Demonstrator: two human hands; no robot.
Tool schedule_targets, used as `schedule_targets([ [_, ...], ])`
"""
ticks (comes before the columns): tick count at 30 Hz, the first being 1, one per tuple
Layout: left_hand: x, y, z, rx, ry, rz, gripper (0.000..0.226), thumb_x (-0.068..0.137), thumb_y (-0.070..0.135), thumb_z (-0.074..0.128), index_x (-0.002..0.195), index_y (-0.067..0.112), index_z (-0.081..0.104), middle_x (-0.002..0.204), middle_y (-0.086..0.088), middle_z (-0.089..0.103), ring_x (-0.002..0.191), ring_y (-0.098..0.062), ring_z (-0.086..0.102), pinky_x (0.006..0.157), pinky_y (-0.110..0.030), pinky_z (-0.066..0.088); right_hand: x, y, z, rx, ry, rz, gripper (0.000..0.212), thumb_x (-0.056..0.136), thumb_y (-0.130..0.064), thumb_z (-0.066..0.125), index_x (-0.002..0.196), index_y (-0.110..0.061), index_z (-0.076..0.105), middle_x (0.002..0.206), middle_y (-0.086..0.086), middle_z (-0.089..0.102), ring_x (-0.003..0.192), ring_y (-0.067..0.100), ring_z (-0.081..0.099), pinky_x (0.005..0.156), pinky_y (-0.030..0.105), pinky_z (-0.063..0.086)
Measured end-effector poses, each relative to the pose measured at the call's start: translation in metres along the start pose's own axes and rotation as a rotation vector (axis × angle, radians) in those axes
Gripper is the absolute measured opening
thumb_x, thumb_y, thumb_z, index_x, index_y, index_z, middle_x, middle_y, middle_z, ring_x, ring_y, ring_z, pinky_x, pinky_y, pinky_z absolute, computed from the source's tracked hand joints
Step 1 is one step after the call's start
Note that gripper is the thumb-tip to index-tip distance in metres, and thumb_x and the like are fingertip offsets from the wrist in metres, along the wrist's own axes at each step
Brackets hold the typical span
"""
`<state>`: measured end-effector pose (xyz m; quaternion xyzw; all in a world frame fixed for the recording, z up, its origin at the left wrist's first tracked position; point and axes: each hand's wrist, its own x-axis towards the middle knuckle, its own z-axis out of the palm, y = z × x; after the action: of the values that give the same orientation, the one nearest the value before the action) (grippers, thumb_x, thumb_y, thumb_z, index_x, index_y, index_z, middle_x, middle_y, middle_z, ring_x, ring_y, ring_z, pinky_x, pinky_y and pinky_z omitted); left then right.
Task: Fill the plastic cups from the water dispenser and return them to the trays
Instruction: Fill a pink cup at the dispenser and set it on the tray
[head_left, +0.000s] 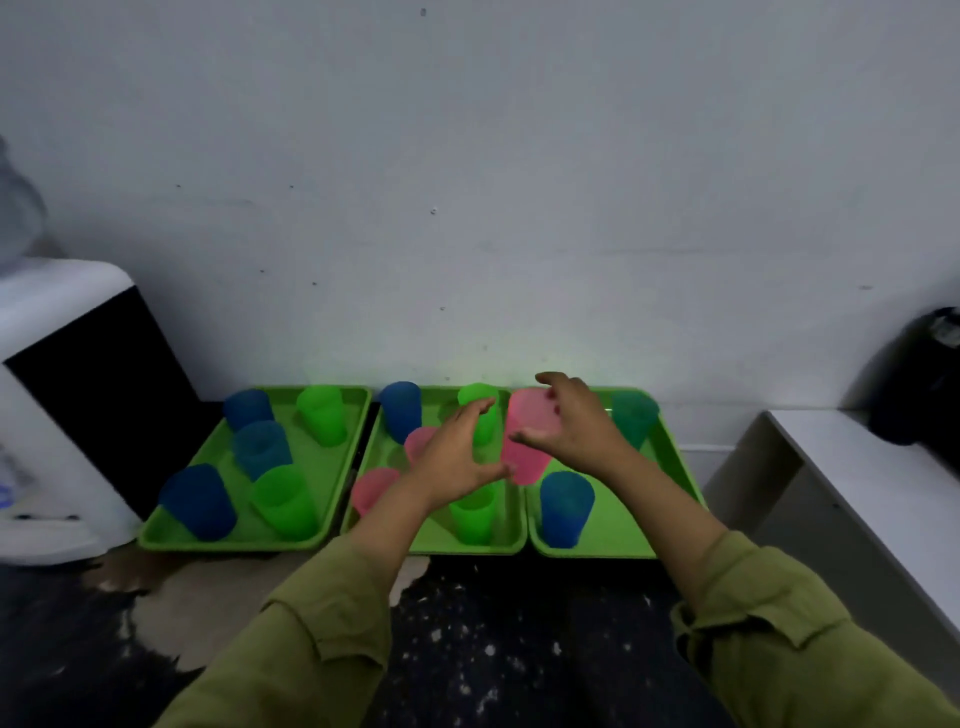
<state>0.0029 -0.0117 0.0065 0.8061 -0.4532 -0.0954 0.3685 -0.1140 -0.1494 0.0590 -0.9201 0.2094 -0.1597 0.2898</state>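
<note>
My right hand (571, 426) is holding the pink cup (524, 457), fingers (558, 384) curling round it. The cup is standing tall, mouth up, over the edges where the middle tray (431, 548) and right tray (597, 552) meet. My left hand (452, 457) is spreading open beside it.

Dark object (922, 379) on white counter (857, 488)

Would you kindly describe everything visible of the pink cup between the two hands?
The translucent pink plastic cup is a handle-less tumbler, upright or slightly tilted, over the seam between the middle green tray and right green tray. The right hand curls round its upper part, thumb across the front. The thumb of the open left hand lies near its base; contact is unclear. Contents cannot be told.
</note>
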Motion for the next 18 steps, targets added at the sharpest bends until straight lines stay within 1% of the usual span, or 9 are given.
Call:
schedule_targets([
  [2,-0.011,-0.011,-0.013,-0.064,-0.01,-0.001,0.096,0.064,0.04,0.082,0.142,0.017,0.031,0.143,-0.001,0.043,0.13,-0.014,0.041,0.109,-0.038,0.036,0.0,-0.024,0.014,0.023,-0.002,-0.032,0.083,0.066,-0.042,0.079,0.135,-0.015,0.04,0.126,0.011,0.049,0.113,0.025,0.05,0.099,0.037,0.043],
  [4,-0.021,-0.021,-0.026,-0.152,-0.003,0.025,0.089,0.06,0.038,0.084,0.135,0.018,0.04,0.132,0.003,0.053,0.121,-0.01,0.05,0.103,-0.038,0.043,0.0,-0.046,0.028,0.01,-0.016,-0.066,0.082,0.066,-0.043,0.079,0.133,-0.014,0.042,0.123,0.012,0.051,0.11,0.024,0.052,0.098,0.036,0.043],
  [7,-0.043,-0.044,-0.057,-0.245,0.054,0.055,0.073,0.059,0.037,0.084,0.122,0.029,0.048,0.114,0.017,0.059,0.104,0.007,0.055,0.088,-0.016,0.047,0.001,-0.088,0.057,-0.002,-0.03,-0.117,0.08,0.066,-0.044,0.08,0.131,-0.013,0.045,0.122,0.011,0.053,0.108,0.023,0.053,0.095,0.032,0.043],
  [8,-0.049,-0.053,-0.065,-0.267,0.077,0.053,0.072,0.06,0.033,0.084,0.122,0.027,0.048,0.112,0.017,0.059,0.102,0.008,0.056,0.085,-0.014,0.046,0.001,-0.101,0.067,-0.001,-0.029,-0.126,0.08,0.066,-0.043,0.08,0.131,-0.014,0.045,0.122,0.011,0.053,0.108,0.023,0.053,0.095,0.031,0.042],
  [11,-0.069,-0.085,-0.094,-0.345,0.091,0.029,0.067,0.064,0.021,0.084,0.12,0.025,0.048,0.115,0.006,0.062,0.104,-0.005,0.06,0.088,-0.025,0.05,0.002,-0.14,0.098,0.0,-0.016,-0.155,0.079,0.066,-0.041,0.08,0.13,-0.012,0.045,0.123,0.01,0.052,0.111,0.023,0.051,0.096,0.029,0.04],
  [13,-0.084,-0.107,-0.116,-0.354,0.076,0.005,0.063,0.064,0.025,0.084,0.113,0.037,0.046,0.11,0.013,0.062,0.099,0.003,0.059,0.083,-0.017,0.05,0.003,-0.165,0.12,0.005,-0.024,-0.164,0.079,0.067,-0.041,0.08,0.131,-0.012,0.044,0.126,0.009,0.051,0.115,0.022,0.049,0.097,0.027,0.037],
  [15,-0.101,-0.13,-0.138,-0.335,0.084,-0.018,0.063,0.064,0.028,0.085,0.11,0.04,0.044,0.107,0.02,0.059,0.094,0.011,0.056,0.076,-0.007,0.046,0.003,-0.19,0.143,0.039,-0.034,-0.155,0.077,0.069,-0.042,0.078,0.131,-0.012,0.044,0.128,0.007,0.051,0.116,0.019,0.049,0.096,0.024,0.036],
  [17,-0.119,-0.156,-0.158,-0.334,0.091,-0.051,0.066,0.063,0.028,0.085,0.115,0.035,0.044,0.108,0.017,0.058,0.095,0.006,0.057,0.074,-0.006,0.046,0.003,-0.214,0.168,0.084,-0.039,-0.133,0.074,0.073,-0.044,0.074,0.132,-0.011,0.044,0.128,0.007,0.051,0.117,0.018,0.049,0.097,0.024,0.038],
  [18,-0.128,-0.169,-0.166,-0.323,0.091,-0.065,0.067,0.063,0.027,0.085,0.116,0.031,0.044,0.109,0.012,0.059,0.096,0.0,0.058,0.076,-0.01,0.048,0.002,-0.225,0.18,0.11,-0.036,-0.116,0.071,0.076,-0.044,0.072,0.132,-0.011,0.045,0.129,0.008,0.051,0.118,0.019,0.049,0.098,0.026,0.039],
])
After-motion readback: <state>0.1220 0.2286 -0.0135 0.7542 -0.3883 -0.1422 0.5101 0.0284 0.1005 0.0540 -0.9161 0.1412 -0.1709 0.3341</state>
